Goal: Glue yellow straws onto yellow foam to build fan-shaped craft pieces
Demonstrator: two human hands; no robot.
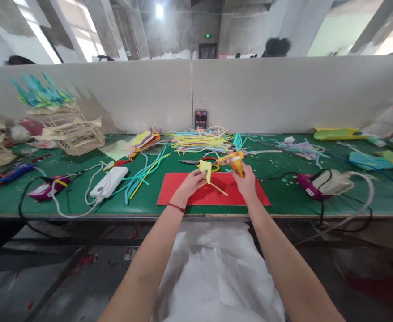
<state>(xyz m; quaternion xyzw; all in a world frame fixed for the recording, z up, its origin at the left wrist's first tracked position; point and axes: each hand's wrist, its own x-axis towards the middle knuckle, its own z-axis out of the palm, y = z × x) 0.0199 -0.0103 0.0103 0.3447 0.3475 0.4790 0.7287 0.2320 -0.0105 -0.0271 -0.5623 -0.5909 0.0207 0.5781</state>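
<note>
Closed around a small yellow piece, paper or foam by its look, is my left hand. My right hand grips a yellow glue gun by its handle, its nozzle end pointing left toward the yellow piece. Under both hands lies a red sheet on the green table. A thin pale yellow strip extends over the sheet below my left hand. Just behind the hands are scissors with red and yellow handles, partly hidden by the yellow piece and the glue gun.
Colourful strips are heaped along the back, before a grey partition. Left stand a white power strip, a purple box with cables, and a wooden model. Another purple box and cables lie right.
</note>
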